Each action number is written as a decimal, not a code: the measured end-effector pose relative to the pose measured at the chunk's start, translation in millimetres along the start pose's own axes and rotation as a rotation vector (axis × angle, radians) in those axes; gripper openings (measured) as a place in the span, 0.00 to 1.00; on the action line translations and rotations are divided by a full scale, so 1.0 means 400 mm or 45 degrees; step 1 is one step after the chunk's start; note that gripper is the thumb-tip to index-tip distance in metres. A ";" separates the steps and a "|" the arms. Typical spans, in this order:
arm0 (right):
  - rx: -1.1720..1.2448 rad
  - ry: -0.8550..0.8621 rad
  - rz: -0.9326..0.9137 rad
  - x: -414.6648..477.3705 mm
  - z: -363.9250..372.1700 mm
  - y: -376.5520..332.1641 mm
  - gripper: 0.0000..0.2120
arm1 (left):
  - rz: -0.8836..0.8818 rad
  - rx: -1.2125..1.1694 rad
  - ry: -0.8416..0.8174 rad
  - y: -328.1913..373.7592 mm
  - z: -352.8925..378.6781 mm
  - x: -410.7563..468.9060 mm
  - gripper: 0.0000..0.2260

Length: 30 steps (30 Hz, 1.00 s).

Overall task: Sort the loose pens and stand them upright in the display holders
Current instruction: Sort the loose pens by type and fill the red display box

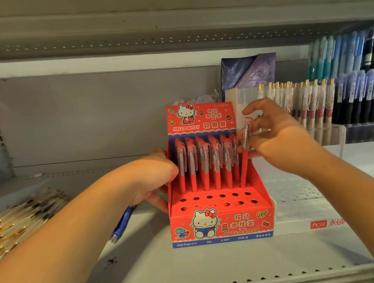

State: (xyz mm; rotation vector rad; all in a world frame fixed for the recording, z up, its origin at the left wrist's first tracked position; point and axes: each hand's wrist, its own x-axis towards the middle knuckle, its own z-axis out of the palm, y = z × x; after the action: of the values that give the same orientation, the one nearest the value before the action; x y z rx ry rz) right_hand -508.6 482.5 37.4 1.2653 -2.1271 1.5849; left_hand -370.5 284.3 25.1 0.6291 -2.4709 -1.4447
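- The shelf (211, 269) edge is nearest. A blue pen (123, 221) lies on it, top end hidden under the left hand (160, 178).
- That hand clasps the left wall of the box (222, 229), whose front holes are unfilled.
- The right hand (277, 135) pinches a red pen (245, 159) upright, tip at the rightmost hole beside the standing pens (205, 162). It looks light, stiff and slick, best held mid-barrel.
- Racks (332, 101) stand beyond.

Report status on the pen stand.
Left hand grips red display box side. Right hand pinches red pen, lower end at rightmost hole. Front holes empty.
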 end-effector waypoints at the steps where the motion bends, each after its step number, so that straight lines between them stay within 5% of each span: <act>1: -0.020 -0.007 0.002 -0.001 0.001 0.002 0.29 | 0.003 -0.005 0.001 -0.001 -0.001 0.000 0.15; 14: -0.305 -0.077 0.066 -0.008 0.013 0.017 0.17 | 0.017 -0.039 -0.007 -0.003 0.001 0.004 0.15; 22: -0.173 0.006 0.052 -0.014 0.020 0.010 0.11 | 0.005 -0.067 0.000 -0.014 -0.011 0.021 0.16; 30: 0.016 0.046 -0.067 -0.032 0.025 -0.014 0.15 | -0.016 -0.025 0.082 -0.007 -0.023 -0.002 0.11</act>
State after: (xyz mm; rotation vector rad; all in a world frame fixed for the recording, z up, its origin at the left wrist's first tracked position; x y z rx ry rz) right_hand -493.7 480.1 29.5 1.2763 -2.0483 1.5894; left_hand -365.6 276.4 27.2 0.6772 -2.4049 -1.4285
